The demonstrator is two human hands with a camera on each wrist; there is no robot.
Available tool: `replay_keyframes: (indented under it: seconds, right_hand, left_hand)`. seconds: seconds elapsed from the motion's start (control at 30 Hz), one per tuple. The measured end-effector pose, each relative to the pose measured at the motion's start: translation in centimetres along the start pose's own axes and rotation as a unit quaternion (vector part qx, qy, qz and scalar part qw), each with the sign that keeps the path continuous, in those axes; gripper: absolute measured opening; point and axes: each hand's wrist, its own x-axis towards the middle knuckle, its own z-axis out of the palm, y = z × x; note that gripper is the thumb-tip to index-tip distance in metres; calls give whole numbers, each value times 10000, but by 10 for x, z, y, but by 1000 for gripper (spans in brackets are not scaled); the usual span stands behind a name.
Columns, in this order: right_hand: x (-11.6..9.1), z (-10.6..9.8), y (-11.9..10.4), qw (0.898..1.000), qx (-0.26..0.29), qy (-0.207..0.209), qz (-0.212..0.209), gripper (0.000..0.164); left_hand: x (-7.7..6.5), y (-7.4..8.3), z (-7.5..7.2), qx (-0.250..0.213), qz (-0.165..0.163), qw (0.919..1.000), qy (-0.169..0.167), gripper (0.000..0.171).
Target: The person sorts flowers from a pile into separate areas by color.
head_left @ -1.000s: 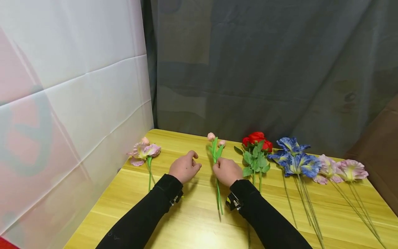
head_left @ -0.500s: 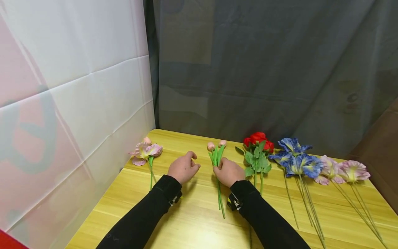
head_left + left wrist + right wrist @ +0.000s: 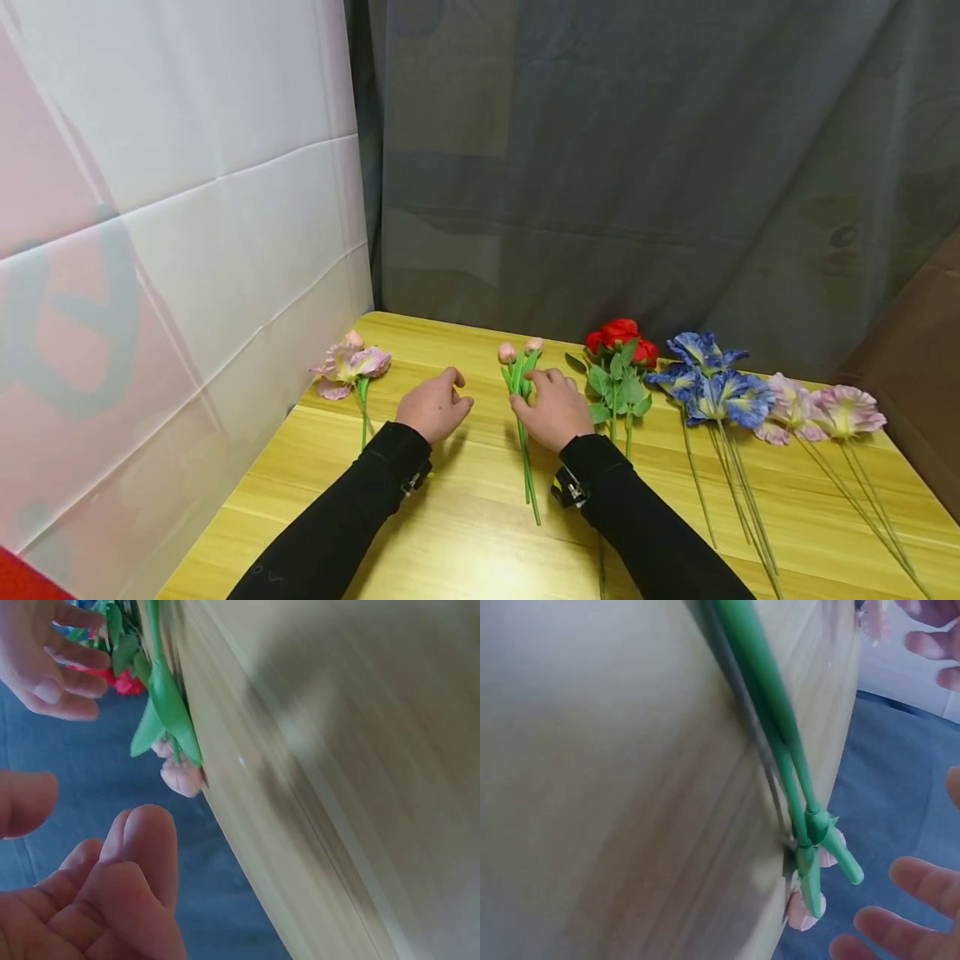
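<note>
Two pink tulips (image 3: 517, 375) with green leaves lie side by side on the table, their stems towards me. My right hand (image 3: 555, 410) hovers just to their right with its fingers parted. In the right wrist view, its fingers (image 3: 900, 930) stand apart from the tulip stems (image 3: 776, 727). To the left of the tulips, my left hand (image 3: 433, 407) is held above the table, loosely bent. Nothing lies between its thumb and fingers (image 3: 146, 855) in the left wrist view.
A ruffled pink flower (image 3: 348, 367) and a pink bud (image 3: 354, 338) lie at the left. To the right are red roses (image 3: 618, 333), blue irises (image 3: 720, 387) and ruffled pink flowers (image 3: 847, 410). A white curtain (image 3: 262, 233) borders the wooden table (image 3: 450, 542).
My right hand laid the second tulip level with the first, then loosened its fingers and let go. My left hand drew back slightly to the left.
</note>
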Motion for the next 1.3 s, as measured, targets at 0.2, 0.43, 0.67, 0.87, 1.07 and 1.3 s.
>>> replay_keyframes:
  seconds: [0.2,0.43,0.67,0.87,1.07,1.3]
  right_hand:
    - [2,-7,-10,9996,225,-109,-106,48]
    - [-1,-14,-27,9980,443,-326,-303,42]
    - [0,-12,-39,9946,747,-539,-476,37]
    - [3,-4,-44,9931,835,-615,-549,36]
    - [3,0,-49,9922,882,-705,-524,33]
    - [5,3,-53,9910,947,-773,-540,34]
  left_hand:
    - [1,-16,-12,462,-319,9984,-6,32]
    - [-1,-42,-22,917,-611,9939,84,28]
    - [0,-80,-33,1146,-1248,9855,72,36]
    - [-2,-97,-36,1207,-1578,9800,120,45]
    - [-8,-109,-40,1341,-1736,9756,129,39]
    - [-15,-115,-44,1324,-1643,9771,271,25]
